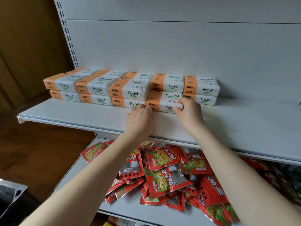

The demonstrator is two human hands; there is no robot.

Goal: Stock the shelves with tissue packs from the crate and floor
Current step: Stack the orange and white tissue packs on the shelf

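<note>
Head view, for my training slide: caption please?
Left hand and right hand hold a Facial tissue pack on the shelf, above red snack packets.

Both forearms bare along all their visible length; left hand [140,118] and right hand [188,115] likewise bare

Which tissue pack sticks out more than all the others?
The bottom pack, fourth from the left: it juts forward of the others, held at its ends by the left hand and right hand.
</note>
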